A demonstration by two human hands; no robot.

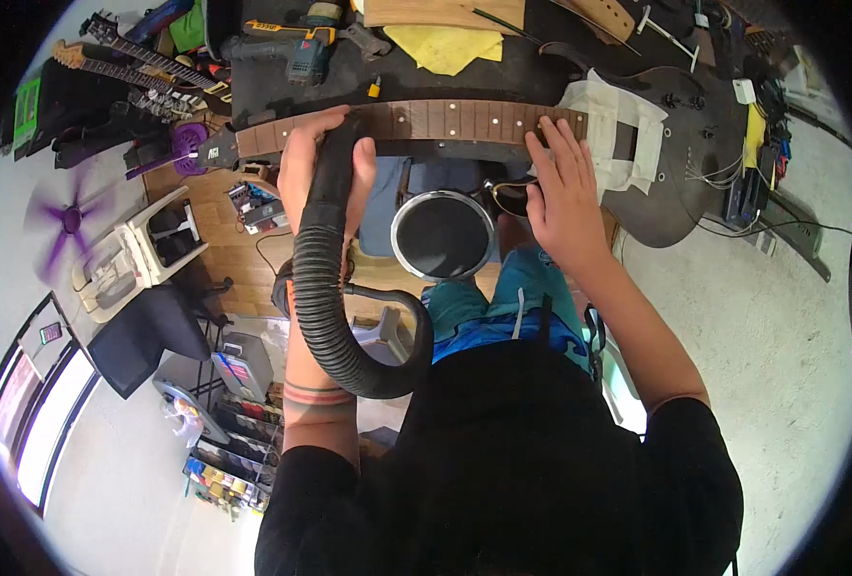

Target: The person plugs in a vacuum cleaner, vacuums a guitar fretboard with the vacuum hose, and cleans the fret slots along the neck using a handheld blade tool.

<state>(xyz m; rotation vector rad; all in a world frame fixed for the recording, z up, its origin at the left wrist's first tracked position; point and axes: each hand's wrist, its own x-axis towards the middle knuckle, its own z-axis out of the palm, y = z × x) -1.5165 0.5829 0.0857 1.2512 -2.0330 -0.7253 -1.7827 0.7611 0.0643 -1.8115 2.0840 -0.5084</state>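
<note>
An electric guitar lies across the bench, its brown fretboard (426, 121) with pale dot inlays running left to right. My left hand (301, 163) grips the black nozzle end of a ribbed vacuum hose (320, 278), which is over the left part of the fretboard. The hose curves down and loops in front of my body. Fingers stretched, my right hand (568, 192) rests on the fretboard's right end. Beside it, masking tape (645, 158) covers part of the dark guitar body (671, 216). The nozzle's mouth is hidden.
Behind the neck are a cordless drill (306, 58), a yellow cloth (445, 46) and a wooden board (436, 13). Loose strings (719, 178) lie at the body's right. A round black-topped stool (442, 235) stands below the neck. A purple fan (71, 219) is at left.
</note>
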